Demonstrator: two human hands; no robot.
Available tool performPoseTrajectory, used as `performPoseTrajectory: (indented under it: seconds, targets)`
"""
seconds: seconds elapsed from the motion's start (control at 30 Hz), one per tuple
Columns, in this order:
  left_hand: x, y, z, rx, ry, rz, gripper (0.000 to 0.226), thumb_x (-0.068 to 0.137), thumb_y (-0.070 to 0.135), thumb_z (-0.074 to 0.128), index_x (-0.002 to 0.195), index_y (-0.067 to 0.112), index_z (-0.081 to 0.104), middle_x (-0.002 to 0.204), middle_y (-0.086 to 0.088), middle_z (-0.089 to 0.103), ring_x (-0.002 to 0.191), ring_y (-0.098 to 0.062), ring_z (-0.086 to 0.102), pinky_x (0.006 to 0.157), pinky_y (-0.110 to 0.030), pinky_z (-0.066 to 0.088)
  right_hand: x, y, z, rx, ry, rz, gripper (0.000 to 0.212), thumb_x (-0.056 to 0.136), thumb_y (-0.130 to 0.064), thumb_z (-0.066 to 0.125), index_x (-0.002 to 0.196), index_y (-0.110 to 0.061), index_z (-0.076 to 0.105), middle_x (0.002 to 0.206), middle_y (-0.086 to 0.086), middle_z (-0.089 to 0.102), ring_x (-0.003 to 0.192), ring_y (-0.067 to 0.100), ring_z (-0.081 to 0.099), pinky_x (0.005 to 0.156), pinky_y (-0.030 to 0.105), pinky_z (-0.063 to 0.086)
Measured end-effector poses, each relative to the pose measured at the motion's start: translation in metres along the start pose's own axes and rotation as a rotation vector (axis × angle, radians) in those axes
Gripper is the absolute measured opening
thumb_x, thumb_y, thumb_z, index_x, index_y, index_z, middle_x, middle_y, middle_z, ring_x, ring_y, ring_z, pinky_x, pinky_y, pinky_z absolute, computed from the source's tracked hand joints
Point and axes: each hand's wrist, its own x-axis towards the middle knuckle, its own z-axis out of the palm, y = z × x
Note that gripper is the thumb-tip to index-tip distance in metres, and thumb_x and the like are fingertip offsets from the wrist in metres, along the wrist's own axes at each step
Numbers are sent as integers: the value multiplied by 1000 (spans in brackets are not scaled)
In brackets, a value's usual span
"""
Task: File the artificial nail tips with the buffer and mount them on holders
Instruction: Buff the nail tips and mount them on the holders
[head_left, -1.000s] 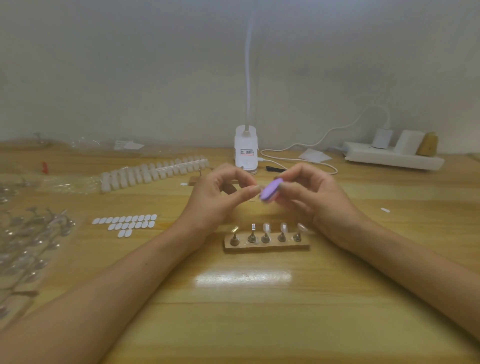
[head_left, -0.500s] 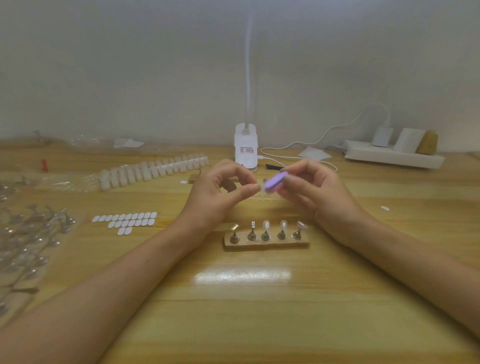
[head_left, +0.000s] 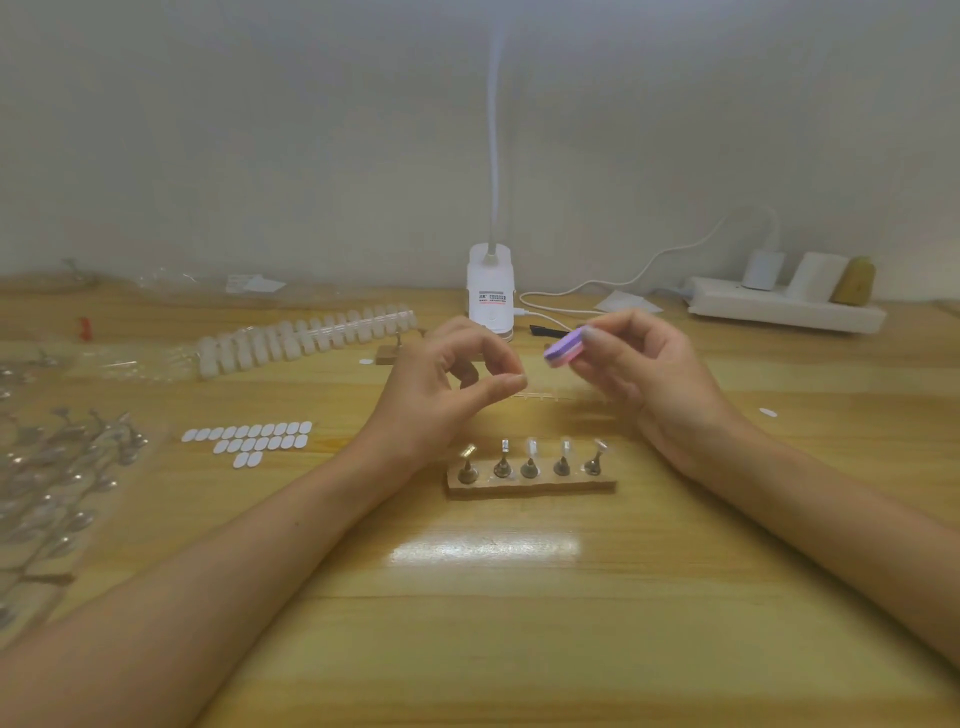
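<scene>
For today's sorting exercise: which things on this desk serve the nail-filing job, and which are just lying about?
Job: purple buffer in right hand; left hand pinching; holder block; nail tip strip; adhesive tabs.
Lying about: power strip; lamp base; white cable.

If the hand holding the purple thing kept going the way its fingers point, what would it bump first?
Probably the left hand: the right hand points its buffer leftward at those pinched fingertips, though depth is unclear.

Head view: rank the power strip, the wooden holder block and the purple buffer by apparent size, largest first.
1. power strip, though it lies farther back, so its true lead may be bigger.
2. wooden holder block, somewhat shorter.
3. purple buffer, clearly smallest, partly covered by the right hand.
</scene>
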Motion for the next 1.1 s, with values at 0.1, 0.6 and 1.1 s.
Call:
performPoseTrajectory:
  seconds: [0.1,0.6,1.1]
  targets:
    - [0,-1,0,-2,4,6,10,85,10,74,79,16,69,93,-2,64,78,1,56,73,-16,46,-1,2,0,-43,-104,68,19,81,-14,71,95,-4,63,112,29,66,94,32,72,83,34,60]
    - [0,0,0,-2,4,-17,11,84,12,75,78,19,69,91,-6,63,78,-5,55,74,-17,45,-5,0,5,-135,-63,20,14,86,-8,70,93,1,61,107,25,68,89,31,73,78,32,60]
    - [0,-2,0,-24,39,-48,10,84,15,76,78,21,70,89,1,63,74,-1,55,72,-14,45,-5,1,5,-157,-66,18,15,86,-11,70,93,-1,61,111,28,66,90,32,74,76,31,60]
